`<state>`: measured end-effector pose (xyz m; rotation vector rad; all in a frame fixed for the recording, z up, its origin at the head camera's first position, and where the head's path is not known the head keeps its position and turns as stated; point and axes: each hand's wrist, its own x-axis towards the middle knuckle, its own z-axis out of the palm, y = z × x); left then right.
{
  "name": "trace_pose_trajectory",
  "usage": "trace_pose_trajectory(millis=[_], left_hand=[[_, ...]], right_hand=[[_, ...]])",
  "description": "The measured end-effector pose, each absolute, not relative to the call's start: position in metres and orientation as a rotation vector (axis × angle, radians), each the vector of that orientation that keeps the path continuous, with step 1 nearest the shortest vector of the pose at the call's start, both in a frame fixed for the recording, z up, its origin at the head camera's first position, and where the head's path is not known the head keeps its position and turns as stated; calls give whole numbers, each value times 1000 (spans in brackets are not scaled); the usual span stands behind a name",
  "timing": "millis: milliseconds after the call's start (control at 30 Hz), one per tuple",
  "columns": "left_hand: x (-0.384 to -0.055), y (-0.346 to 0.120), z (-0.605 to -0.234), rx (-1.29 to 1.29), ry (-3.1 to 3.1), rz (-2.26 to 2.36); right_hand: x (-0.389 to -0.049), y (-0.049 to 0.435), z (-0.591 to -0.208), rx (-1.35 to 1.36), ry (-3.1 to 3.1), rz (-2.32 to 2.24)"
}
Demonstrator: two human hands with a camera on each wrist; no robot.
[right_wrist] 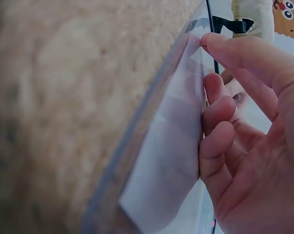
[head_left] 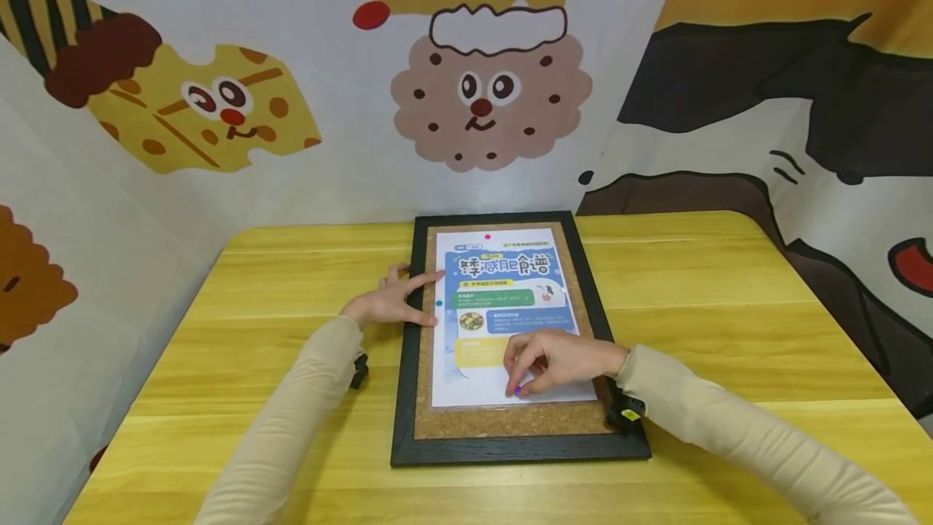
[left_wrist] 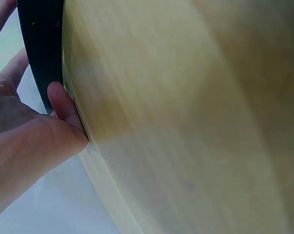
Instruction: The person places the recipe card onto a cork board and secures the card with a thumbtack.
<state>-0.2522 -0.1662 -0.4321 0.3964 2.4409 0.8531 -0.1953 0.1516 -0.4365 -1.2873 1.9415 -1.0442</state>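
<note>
A printed poster point(head_left: 481, 395) with Chinese lettering lies on a black-framed cork board point(head_left: 466, 426). My right hand point(head_left: 557, 359) pinches a purple push pin point(head_left: 518, 390) between thumb and index finger at the poster's lower edge. In the right wrist view a thin dark needle point(right_wrist: 203, 45) shows between the fingertip and the sheet, the other fingers curled against the paper. At the board's left side, my left hand point(head_left: 386, 302) spreads over the black frame point(head_left: 408, 383), fingertips on the poster's left margin. Its little finger lies along the frame's outer side in the left wrist view.
A pink push pin point(head_left: 487, 236) sits at the poster's top middle and a teal one point(head_left: 439, 303) on its left edge. The board lies on a yellow wood-grain table point(head_left: 729, 306). Behind hangs a cartoon-printed curtain point(head_left: 328, 6).
</note>
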Motion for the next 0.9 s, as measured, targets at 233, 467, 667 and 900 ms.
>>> trace_pose_trajectory(millis=[233, 467, 667, 900], left_hand=[[-253, -166, -433, 385, 2442, 853], [-253, -167, -434, 395, 2440, 853], [-254, -168, -434, 409, 2436, 859], [-254, -168, -434, 404, 2438, 853]], right_hand=[[-195, 151, -436, -1255, 1940, -1040], [-195, 151, -437, -1217, 1943, -1032], [-195, 150, -438, -1221, 1957, -1024], [-195, 151, -440, -1253, 1958, -1039]])
